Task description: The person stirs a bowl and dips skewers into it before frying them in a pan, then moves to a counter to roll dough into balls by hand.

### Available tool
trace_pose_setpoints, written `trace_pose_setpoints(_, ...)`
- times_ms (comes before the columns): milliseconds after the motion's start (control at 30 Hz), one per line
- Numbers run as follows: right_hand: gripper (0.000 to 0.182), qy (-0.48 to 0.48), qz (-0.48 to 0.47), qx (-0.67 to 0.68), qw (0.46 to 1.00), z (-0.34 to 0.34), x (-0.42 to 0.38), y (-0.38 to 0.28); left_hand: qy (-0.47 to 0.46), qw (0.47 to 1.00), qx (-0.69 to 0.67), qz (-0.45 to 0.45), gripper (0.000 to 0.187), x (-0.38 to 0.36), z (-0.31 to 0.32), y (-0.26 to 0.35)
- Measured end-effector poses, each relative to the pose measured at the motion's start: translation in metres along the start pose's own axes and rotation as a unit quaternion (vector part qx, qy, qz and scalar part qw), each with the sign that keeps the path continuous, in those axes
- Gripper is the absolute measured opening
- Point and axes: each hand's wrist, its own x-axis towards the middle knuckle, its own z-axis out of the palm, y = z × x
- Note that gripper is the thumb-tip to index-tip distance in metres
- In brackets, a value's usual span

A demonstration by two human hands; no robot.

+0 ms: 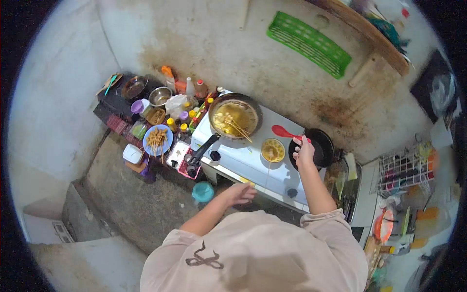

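Observation:
My right hand [304, 153] is closed round the handle of a red spoon [282, 131], whose head points left above the white stove top [260, 173]. Beneath this hand sits a dark pan [322, 148]. My left hand [240, 194] hangs near the stove's front edge, fingers loosely apart, with no held thing showing. Between the hands stands a small bowl [273, 150] of yellow liquid, a thin stick leaning out of it. A large frying pan [253, 109] holds oil and several skewers [237, 128] with pale yellow food at their ends.
Left of the stove, a blue plate [165, 134] carries several skewers, among bottles, tubs and a metal bowl [160, 96]. A turquoise container [203, 191] stands low by the stove front. At right are a wire rack [406, 168] and an orange-red basin [384, 226].

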Motion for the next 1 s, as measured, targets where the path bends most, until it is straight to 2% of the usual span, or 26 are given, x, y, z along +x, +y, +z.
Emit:
trace_pose_setpoints(100, 0.023, 0.007, -0.026, -0.033, 0.999, -0.036, 0.001, 0.013, 0.042, 0.998, -0.041, -0.002, 0.038, 0.037, 0.041, 0.020)
trace_pose_setpoints(167, 0.025, 0.032, -0.058, -0.085, 0.994, -0.049, 0.002, 0.021, 0.036, 0.999, -0.030, -0.006, 0.040, 0.060, 0.051, 0.029)
trace_pose_setpoints(200, 0.026, 0.021, -0.109, -0.129, 0.985, -0.061, 0.013, 0.034, 0.033, 0.999, -0.025, -0.007, 0.041, 0.068, 0.057, 0.035)
trace_pose_setpoints(267, 0.027, 0.045, -0.270, -0.224, 0.935, -0.071, 0.034, 0.060, 0.092, 0.995, -0.025, 0.005, 0.028, 0.066, 0.075, 0.045)
trace_pose_setpoints(300, 0.026, 0.041, -0.278, -0.247, 0.928, -0.068, 0.017, 0.052, 0.113, 0.993, -0.009, 0.012, 0.025, 0.073, 0.075, 0.045)
trace_pose_setpoints(400, 0.025, 0.004, -0.384, -0.347, 0.856, -0.067, 0.014, 0.057, 0.149, 0.988, -0.010, 0.025, 0.018, 0.077, 0.077, 0.044)
trace_pose_setpoints(433, 0.025, -0.017, -0.375, -0.367, 0.851, -0.066, 0.010, 0.054, 0.158, 0.987, -0.019, 0.029, 0.017, 0.075, 0.077, 0.044)
trace_pose_setpoints(533, 0.024, -0.053, -0.368, -0.481, 0.794, -0.064, 0.008, 0.051, 0.198, 0.980, -0.003, 0.028, 0.018, 0.058, 0.087, 0.049)
trace_pose_setpoints(633, 0.024, -0.070, -0.416, -0.468, 0.777, -0.066, 0.011, 0.057, 0.206, 0.978, 0.002, 0.033, 0.019, 0.052, 0.084, 0.049)
trace_pose_setpoints(767, 0.023, -0.067, -0.359, -0.437, 0.822, -0.066, 0.021, 0.067, 0.193, 0.980, -0.019, 0.038, 0.018, 0.044, 0.083, 0.047)
trace_pose_setpoints(867, 0.022, -0.074, -0.372, -0.409, 0.830, -0.066, 0.033, 0.080, 0.199, 0.979, -0.008, 0.044, 0.018, 0.045, 0.082, 0.045)
trace_pose_setpoints(967, 0.022, -0.087, -0.445, -0.399, 0.797, -0.065, 0.026, 0.076, 0.195, 0.979, 0.000, 0.059, 0.017, 0.040, 0.080, 0.043)
trace_pose_setpoints(1000, 0.022, -0.088, -0.440, -0.406, 0.796, -0.065, 0.026, 0.078, 0.191, 0.979, 0.006, 0.065, 0.017, 0.038, 0.080, 0.044)
